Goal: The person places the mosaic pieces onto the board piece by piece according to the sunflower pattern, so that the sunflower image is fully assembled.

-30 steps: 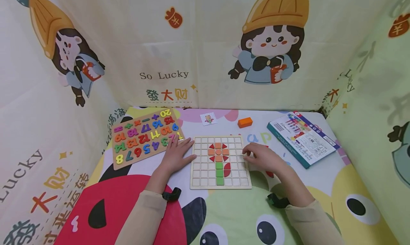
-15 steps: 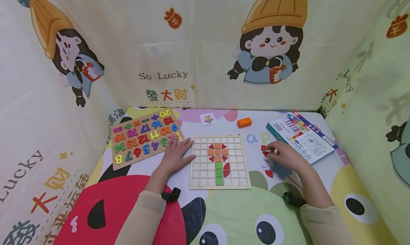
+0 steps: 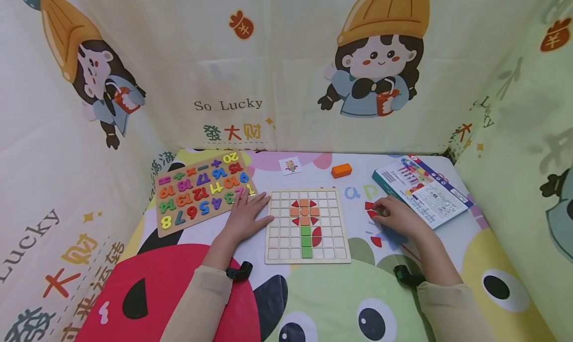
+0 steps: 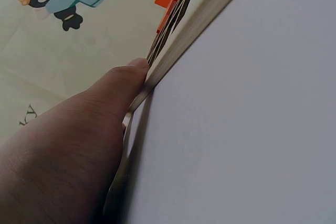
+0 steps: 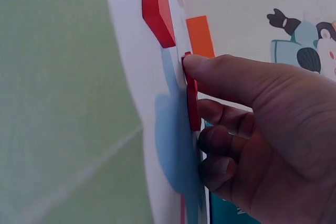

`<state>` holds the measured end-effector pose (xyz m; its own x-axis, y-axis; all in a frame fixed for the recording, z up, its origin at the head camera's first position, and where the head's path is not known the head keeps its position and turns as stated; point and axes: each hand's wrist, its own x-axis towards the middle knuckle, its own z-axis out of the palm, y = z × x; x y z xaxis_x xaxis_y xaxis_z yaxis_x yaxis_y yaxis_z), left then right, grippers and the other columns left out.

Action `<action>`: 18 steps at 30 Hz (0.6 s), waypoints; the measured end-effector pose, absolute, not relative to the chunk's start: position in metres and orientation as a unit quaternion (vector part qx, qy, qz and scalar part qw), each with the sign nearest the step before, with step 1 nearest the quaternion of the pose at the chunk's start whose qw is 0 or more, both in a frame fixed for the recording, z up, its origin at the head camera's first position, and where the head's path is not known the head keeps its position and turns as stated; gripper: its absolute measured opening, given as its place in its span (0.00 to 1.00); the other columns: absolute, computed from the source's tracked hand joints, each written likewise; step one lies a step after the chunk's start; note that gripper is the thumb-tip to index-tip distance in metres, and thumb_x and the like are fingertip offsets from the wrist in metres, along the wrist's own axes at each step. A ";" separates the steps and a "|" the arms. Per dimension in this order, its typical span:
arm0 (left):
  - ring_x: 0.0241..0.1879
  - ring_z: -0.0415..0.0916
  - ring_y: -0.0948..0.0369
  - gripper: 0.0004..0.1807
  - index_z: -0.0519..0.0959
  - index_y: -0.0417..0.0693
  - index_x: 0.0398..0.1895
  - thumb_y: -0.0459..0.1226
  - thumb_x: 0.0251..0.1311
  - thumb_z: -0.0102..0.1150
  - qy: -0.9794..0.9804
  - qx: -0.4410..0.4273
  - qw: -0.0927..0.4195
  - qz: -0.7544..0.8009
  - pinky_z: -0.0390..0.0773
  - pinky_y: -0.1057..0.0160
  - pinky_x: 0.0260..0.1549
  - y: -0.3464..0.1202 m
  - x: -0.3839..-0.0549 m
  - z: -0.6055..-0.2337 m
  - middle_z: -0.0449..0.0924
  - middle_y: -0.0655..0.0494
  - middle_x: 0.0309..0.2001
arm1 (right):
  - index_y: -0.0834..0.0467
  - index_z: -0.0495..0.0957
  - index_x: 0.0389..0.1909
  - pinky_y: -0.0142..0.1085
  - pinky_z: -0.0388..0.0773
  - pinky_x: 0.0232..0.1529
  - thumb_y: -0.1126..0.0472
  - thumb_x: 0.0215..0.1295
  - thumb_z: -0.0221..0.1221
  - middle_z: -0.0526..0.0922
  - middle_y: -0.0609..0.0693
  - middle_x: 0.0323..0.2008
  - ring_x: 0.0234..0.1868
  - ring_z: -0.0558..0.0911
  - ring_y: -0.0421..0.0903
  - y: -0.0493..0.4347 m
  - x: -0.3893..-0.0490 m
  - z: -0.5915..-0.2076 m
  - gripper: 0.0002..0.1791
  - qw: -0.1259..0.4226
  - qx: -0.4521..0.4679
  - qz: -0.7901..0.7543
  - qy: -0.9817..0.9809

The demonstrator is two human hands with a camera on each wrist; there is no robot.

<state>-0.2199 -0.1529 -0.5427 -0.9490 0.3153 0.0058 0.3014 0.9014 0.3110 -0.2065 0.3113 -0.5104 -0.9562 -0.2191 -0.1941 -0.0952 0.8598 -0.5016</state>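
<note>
A square wooden grid board (image 3: 331,242) lies in front of me, with orange, red and green pieces set in it in a flower shape. My left hand (image 3: 245,216) rests flat between this board and a number board (image 3: 201,193), its thumb touching the grid board's left edge. In the left wrist view that thumb (image 4: 118,90) lies along the rim. To the right, my right hand (image 3: 396,215) pinches a red leaf-shaped piece (image 5: 193,103) low over the table, thumb and fingertips on it. Two more red pieces lie close by, one nearer me (image 3: 376,241), one just beyond (image 3: 369,206).
A small card (image 3: 291,166) with a flower pattern lies beyond the board, with an orange block (image 3: 342,170) to its right. A flat box (image 3: 423,193) sits at the far right. A patterned cloth (image 3: 233,68) hangs behind the table.
My right hand has moved right, from the grid board's right edge to the red pieces, and its fingers have come down onto one of them. The left hand has stayed still.
</note>
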 end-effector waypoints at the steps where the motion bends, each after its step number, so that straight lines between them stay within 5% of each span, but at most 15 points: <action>1: 0.80 0.28 0.45 0.40 0.60 0.68 0.75 0.68 0.62 0.49 0.975 0.158 0.022 0.156 0.29 0.40 0.76 -0.153 -0.220 -0.542 0.55 0.64 0.78 | 0.54 0.77 0.52 0.45 0.76 0.49 0.51 0.64 0.64 0.77 0.53 0.46 0.46 0.74 0.50 0.311 -0.207 -0.511 0.19 0.120 -0.083 -0.249 0.957; 18: 0.80 0.28 0.45 0.40 0.60 0.69 0.76 0.69 0.61 0.48 0.975 0.156 0.023 0.154 0.29 0.40 0.76 -0.153 -0.222 -0.545 0.55 0.64 0.78 | 0.55 0.78 0.47 0.41 0.76 0.46 0.48 0.62 0.66 0.77 0.50 0.41 0.41 0.74 0.47 0.304 -0.209 -0.514 0.19 0.101 -0.103 -0.224 0.964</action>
<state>-0.2224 -0.1527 -0.5450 -0.9503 0.3112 0.0040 0.2973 0.9039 0.3077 -0.2085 0.3037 -0.5144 -0.9581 -0.2444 -0.1493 -0.1533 0.8781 -0.4533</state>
